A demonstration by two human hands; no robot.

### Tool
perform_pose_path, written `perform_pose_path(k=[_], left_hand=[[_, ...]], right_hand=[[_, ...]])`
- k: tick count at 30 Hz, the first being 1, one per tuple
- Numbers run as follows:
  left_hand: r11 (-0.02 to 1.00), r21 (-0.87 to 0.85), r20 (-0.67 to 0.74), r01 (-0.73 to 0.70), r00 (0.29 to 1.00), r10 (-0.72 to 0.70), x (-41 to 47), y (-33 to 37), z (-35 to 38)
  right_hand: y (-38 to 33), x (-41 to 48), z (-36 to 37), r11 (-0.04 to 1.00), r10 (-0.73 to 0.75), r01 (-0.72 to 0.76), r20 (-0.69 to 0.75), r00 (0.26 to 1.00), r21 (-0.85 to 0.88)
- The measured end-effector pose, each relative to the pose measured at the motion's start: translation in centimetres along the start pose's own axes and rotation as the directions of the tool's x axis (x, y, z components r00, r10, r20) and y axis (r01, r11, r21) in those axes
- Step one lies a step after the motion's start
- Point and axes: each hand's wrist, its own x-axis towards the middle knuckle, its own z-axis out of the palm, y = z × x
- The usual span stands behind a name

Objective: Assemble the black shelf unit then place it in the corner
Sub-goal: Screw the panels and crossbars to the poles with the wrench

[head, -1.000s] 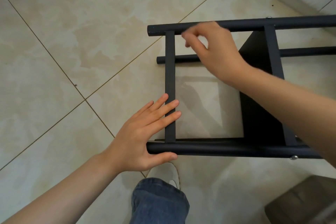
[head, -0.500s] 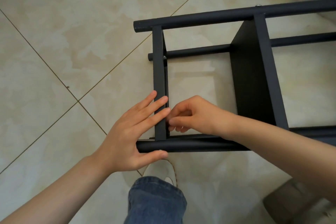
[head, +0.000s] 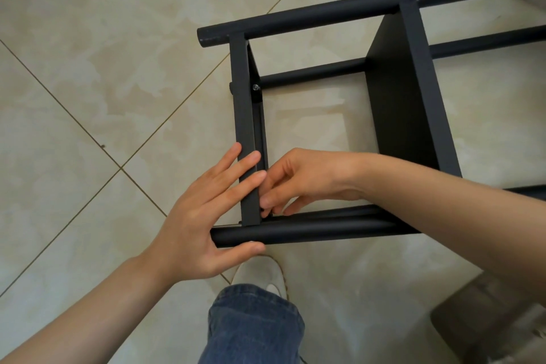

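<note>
Left grip (head: 204, 216) spread flat on matte square crossbar (head: 243, 103); right grip (head: 307, 180) perhaps pinching something small there

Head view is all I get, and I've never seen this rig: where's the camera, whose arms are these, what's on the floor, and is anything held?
There is no machine: the one camera sits on a person's head and looks down at their bare hands. The black shelf frame lies on its side on the tiled floor, with one shelf panel fitted. The left hand presses straight fingers on the end crossbar, thumb against the near tube. The right hand curls its fingers at the corner where crossbar and tube meet; whether they pinch a fastener is hidden. Below are the person's jeans leg and a white shoe.
</note>
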Motion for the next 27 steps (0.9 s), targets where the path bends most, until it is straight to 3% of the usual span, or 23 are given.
perform_pose_path(k=[8, 15, 27], left_hand=[[1.000, 0.008, 0.006, 0.001, 1.000, -0.001, -0.1, 0.0, 0.1], [1.000, -0.015, -0.003, 0.001, 1.000, -0.001, 0.1, 0.1, 0.2], [1.000, -0.030, -0.007, 0.006, 1.000, -0.006, 0.1, 0.1, 0.2]], right_hand=[[0.6, 0.5, -0.2, 0.998, 0.056, -0.056, -0.010, 0.998, 0.036], [0.0, 1.5, -0.1, 0.998, 0.056, -0.053, 0.063, 0.996, -0.039], [0.3, 1.8, 0.3, 0.989, 0.145, -0.146, 0.117, 0.982, -0.001]])
